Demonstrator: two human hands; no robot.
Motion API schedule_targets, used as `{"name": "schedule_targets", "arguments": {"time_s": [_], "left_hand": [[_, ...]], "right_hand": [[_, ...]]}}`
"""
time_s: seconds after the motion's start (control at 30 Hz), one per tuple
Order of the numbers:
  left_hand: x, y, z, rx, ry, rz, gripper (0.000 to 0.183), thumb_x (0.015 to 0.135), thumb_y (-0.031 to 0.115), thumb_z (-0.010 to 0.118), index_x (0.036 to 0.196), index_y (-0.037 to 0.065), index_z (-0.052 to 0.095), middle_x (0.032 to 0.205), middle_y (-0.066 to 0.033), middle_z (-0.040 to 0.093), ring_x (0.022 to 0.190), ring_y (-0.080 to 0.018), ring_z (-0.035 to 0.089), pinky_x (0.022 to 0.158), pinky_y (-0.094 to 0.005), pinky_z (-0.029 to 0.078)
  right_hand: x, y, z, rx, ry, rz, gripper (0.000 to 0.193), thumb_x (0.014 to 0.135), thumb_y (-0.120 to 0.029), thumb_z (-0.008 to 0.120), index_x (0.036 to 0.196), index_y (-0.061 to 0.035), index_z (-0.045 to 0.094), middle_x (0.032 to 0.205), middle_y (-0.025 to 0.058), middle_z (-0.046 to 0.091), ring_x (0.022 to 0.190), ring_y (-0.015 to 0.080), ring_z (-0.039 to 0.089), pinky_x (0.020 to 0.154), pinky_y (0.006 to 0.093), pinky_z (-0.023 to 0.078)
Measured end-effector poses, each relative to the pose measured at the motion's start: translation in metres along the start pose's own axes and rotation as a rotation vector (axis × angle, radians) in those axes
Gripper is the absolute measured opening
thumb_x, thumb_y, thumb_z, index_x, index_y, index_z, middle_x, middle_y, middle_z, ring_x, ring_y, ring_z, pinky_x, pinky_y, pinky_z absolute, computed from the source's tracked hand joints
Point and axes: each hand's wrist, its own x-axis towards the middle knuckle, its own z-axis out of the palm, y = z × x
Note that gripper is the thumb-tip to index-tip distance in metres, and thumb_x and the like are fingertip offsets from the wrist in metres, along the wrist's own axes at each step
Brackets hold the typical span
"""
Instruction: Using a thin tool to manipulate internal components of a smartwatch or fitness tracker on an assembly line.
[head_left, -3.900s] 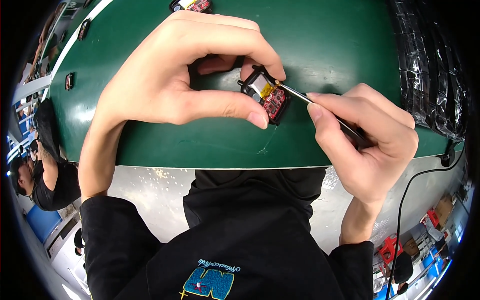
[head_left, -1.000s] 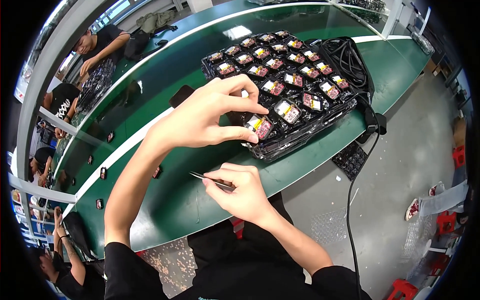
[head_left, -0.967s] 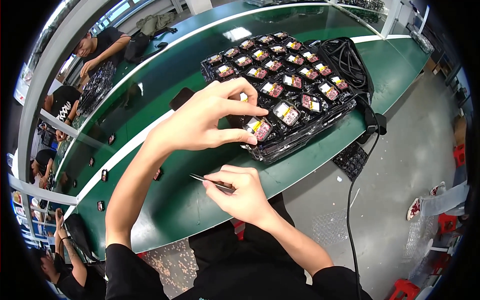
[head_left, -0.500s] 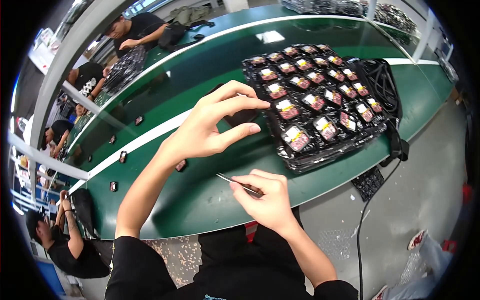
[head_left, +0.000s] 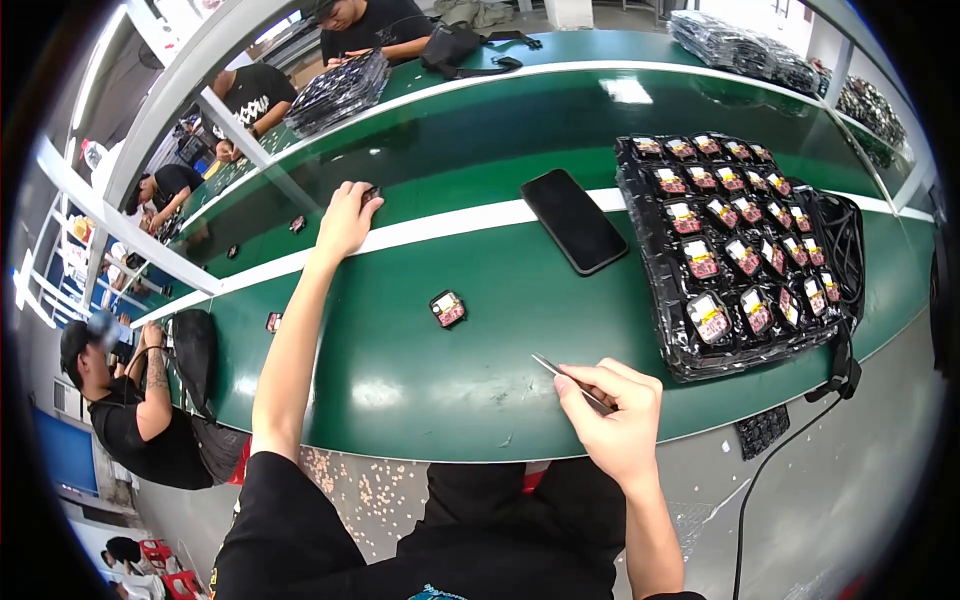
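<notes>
My left hand (head_left: 345,222) reaches over the white strip, its fingers and thumb closed around a small black device (head_left: 373,194) with a coloured label. Most of that device is hidden by the hand. Over the near part of the green table, my right hand (head_left: 615,420) pinches a pair of slim metal tweezers (head_left: 572,384), tips pointing up and left. A similar device (head_left: 448,309) lies between the two hands. To the right, a stack of black plastic trays (head_left: 690,365) carries rows of such devices with white, yellow and pink labels.
A black phone (head_left: 574,221) lies left of the trays. Cables and a black bag (head_left: 835,235) sit behind them. More devices (head_left: 298,224) stand along the green belt (head_left: 480,130). Metal posts (head_left: 235,128) rise at left; co-workers (head_left: 150,400) sit beyond.
My left hand has moved from beside the trays to the far left, closing on a device. The view has turned, uncovering the phone. My right hand still holds the tweezers.
</notes>
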Motion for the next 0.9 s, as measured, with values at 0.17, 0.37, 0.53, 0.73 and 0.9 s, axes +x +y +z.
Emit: {"name": "schedule_targets", "arguments": {"time_s": [0.17,0.37,0.53,0.73,0.9], "left_hand": [[-0.018,0.087,-0.027,-0.412,-0.084,0.276,0.035,0.105,0.015,0.074,0.136,0.000,0.067,0.121,-0.0131,0.064,0.108,-0.0269,0.067,0.094,-0.0373,0.055],[-0.124,0.203,-0.081,-0.660,-0.459,0.692,0.052,0.100,0.019,0.078,0.147,0.003,0.064,0.138,-0.0154,0.063,0.123,-0.0341,0.065,0.103,-0.0439,0.056],[-0.144,0.202,-0.066,-0.716,-0.452,0.688,0.069,0.087,0.008,0.080,0.153,0.005,0.061,0.151,-0.0165,0.060,0.135,-0.0368,0.062,0.110,-0.0477,0.053],[-0.145,0.199,-0.060,-0.792,-0.346,0.551,0.084,0.076,0.033,0.098,0.147,0.003,0.064,0.137,-0.0152,0.067,0.122,-0.0363,0.067,0.104,-0.0461,0.056],[-0.147,0.200,-0.058,-0.576,-0.247,0.523,0.082,0.068,0.041,0.102,0.134,0.004,0.071,0.125,-0.0127,0.069,0.112,-0.0349,0.068,0.097,-0.0455,0.056]], "right_hand": [[-0.007,0.011,-0.003,-0.017,0.080,0.040,0.015,0.090,0.004,0.084,0.104,0.0041,0.085,0.067,-0.0014,0.059,0.057,0.0022,0.046,0.051,0.0238,0.031],[-0.004,0.008,-0.003,-0.010,0.088,0.070,0.015,0.093,0.007,0.082,0.108,0.0044,0.085,0.074,-0.0045,0.060,0.063,-0.0007,0.044,0.054,0.0203,0.028],[-0.003,0.008,-0.001,-0.062,0.058,0.096,0.015,0.094,0.008,0.082,0.108,0.0050,0.084,0.077,-0.0032,0.063,0.065,-0.0006,0.047,0.056,0.0189,0.032],[-0.002,0.011,0.002,-0.091,0.064,0.084,0.014,0.093,0.007,0.084,0.107,0.0056,0.084,0.078,-0.0018,0.065,0.066,0.0000,0.050,0.057,0.0184,0.033],[-0.002,0.007,0.003,-0.124,0.025,0.077,0.014,0.092,0.005,0.086,0.106,0.0053,0.084,0.076,-0.0019,0.064,0.065,0.0001,0.050,0.057,0.0188,0.033]]}}
